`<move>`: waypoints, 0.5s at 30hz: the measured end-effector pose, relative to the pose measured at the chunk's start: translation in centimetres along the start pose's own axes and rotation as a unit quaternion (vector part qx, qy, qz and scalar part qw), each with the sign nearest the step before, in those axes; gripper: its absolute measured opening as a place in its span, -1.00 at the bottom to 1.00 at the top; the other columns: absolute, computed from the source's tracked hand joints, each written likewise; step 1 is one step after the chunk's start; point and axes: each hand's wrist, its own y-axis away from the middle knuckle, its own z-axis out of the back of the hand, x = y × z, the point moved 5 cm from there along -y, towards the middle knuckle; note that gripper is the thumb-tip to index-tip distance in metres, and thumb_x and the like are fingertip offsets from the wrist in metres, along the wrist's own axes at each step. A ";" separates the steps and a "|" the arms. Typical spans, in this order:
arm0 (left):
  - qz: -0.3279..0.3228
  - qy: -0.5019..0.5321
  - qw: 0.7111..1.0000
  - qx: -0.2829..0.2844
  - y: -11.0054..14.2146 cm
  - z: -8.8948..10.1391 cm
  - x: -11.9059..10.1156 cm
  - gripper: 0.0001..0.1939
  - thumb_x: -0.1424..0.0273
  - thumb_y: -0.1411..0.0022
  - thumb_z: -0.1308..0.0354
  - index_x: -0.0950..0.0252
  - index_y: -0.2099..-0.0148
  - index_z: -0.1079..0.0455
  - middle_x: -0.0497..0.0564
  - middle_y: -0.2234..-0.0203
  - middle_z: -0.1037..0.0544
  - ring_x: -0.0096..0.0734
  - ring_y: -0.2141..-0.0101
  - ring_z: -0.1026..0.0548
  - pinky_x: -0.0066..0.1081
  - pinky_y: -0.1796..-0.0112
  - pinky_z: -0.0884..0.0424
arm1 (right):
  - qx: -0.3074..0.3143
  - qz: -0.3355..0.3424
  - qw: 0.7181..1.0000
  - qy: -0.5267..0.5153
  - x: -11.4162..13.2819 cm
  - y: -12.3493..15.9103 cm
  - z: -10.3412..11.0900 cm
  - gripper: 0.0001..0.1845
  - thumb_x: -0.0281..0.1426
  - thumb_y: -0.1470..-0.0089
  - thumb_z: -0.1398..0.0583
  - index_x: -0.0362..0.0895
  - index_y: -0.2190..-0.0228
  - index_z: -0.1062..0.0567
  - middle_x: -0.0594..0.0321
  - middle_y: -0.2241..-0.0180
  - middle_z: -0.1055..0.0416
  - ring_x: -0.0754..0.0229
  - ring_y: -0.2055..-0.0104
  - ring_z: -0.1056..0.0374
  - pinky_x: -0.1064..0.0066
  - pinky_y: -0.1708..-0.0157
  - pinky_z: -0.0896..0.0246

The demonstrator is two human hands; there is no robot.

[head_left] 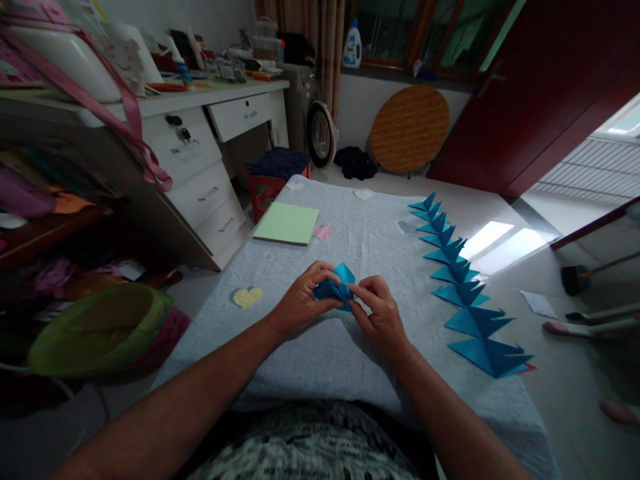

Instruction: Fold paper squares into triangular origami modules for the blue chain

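Observation:
Between my hands, above the cloth-covered table, is a partly folded piece of blue origami paper (pixel 344 273). My left hand (pixel 311 291) grips its left side, thumb below and fingers above. On the right side, my right hand (pixel 379 308) pinches the paper's edge between thumb and fingers. Parts of the folds are hidden by my fingers. Along the table's right edge stands a row of several folded blue paper cranes (pixel 463 293) with pointed wings. A stack of light green square paper (pixel 287 223) lies on the far left of the table.
The table wears a pale grey cloth (pixel 370 240) with heart patches. At left are a white desk (pixel 200 180) with drawers and a green-rimmed basket (pixel 100 330). A red stool (pixel 260 190), an open washing machine door (pixel 321 135) and a round wooden board (pixel 410 128) stand beyond.

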 end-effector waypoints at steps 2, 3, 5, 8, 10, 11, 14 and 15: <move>0.004 -0.001 1.000 0.003 -0.1 -0.1 0.1 -0.81 0.45 -0.09 -0.39 0.25 0.24 -0.48 0.00 0.14 -0.40 -0.32 0.09 -0.42 -0.26 -0.02 -0.33 | -0.007 0.001 1.000 -0.010 0.1 -0.1 0.1 -0.70 -0.47 -0.20 -0.20 -0.01 0.05 -0.53 0.17 0.28 -0.39 0.11 0.25 -0.34 0.22 0.26 -0.35; 0.004 0.000 1.000 0.009 -0.1 -0.1 0.1 -0.83 0.46 -0.09 -0.38 0.25 0.26 -0.48 0.00 0.15 -0.41 -0.32 0.09 -0.42 -0.26 -0.01 -0.33 | -0.012 0.002 1.000 -0.015 0.1 -0.2 0.2 -0.72 -0.47 -0.19 -0.20 -0.02 0.07 -0.52 0.17 0.28 -0.41 0.11 0.25 -0.35 0.22 0.26 -0.35; 0.004 0.002 1.000 0.021 -0.1 -0.3 0.1 -0.86 0.46 -0.10 -0.37 0.26 0.27 -0.49 0.00 0.15 -0.42 -0.32 0.10 -0.42 -0.27 -0.01 -0.34 | -0.017 0.006 1.000 -0.020 0.2 -0.3 0.3 -0.79 -0.48 -0.19 -0.21 -0.03 0.14 -0.52 0.18 0.30 -0.44 0.11 0.27 -0.37 0.23 0.26 -0.35; 0.007 0.004 1.000 0.022 -0.1 -0.3 0.1 -0.89 0.45 -0.12 -0.36 0.25 0.27 -0.51 0.01 0.15 -0.43 -0.32 0.09 -0.44 -0.27 -0.01 -0.35 | -0.010 0.013 1.000 -0.023 0.4 -0.3 0.3 -0.85 -0.47 -0.21 -0.20 -0.04 0.21 -0.54 0.17 0.31 -0.47 0.11 0.26 -0.38 0.24 0.26 -0.35; 0.006 0.007 1.000 0.018 0.0 -0.3 0.1 -0.92 0.43 -0.14 -0.36 0.25 0.29 -0.52 0.02 0.15 -0.43 -0.33 0.10 -0.44 -0.28 0.00 -0.36 | -0.002 0.013 1.000 -0.020 0.4 -0.3 0.3 -0.85 -0.46 -0.22 -0.20 -0.04 0.20 -0.56 0.16 0.30 -0.47 0.11 0.25 -0.40 0.24 0.26 -0.36; 0.004 0.009 1.000 0.017 0.0 -0.3 0.1 -0.93 0.41 -0.15 -0.35 0.25 0.31 -0.52 0.02 0.15 -0.44 -0.34 0.11 -0.45 -0.28 0.01 -0.37 | -0.001 0.013 1.000 -0.017 0.4 -0.3 0.2 -0.84 -0.45 -0.22 -0.20 -0.04 0.20 -0.57 0.16 0.30 -0.47 0.10 0.25 -0.40 0.24 0.26 -0.36; -0.007 0.014 1.000 0.013 0.0 -0.3 0.0 -0.93 0.38 -0.16 -0.35 0.25 0.32 -0.53 0.02 0.16 -0.44 -0.35 0.13 -0.46 -0.30 0.04 -0.39 | -0.001 0.017 1.000 -0.013 0.4 -0.2 0.2 -0.83 -0.44 -0.23 -0.19 -0.04 0.20 -0.58 0.16 0.31 -0.45 0.11 0.25 -0.40 0.24 0.26 -0.37; -0.010 0.013 1.000 0.011 0.0 -0.3 0.0 -0.93 0.38 -0.17 -0.35 0.25 0.32 -0.53 0.03 0.16 -0.44 -0.35 0.13 -0.46 -0.30 0.05 -0.39 | -0.001 0.018 1.000 -0.016 0.5 -0.2 0.2 -0.83 -0.45 -0.23 -0.19 -0.04 0.20 -0.58 0.16 0.31 -0.45 0.12 0.25 -0.40 0.25 0.27 -0.37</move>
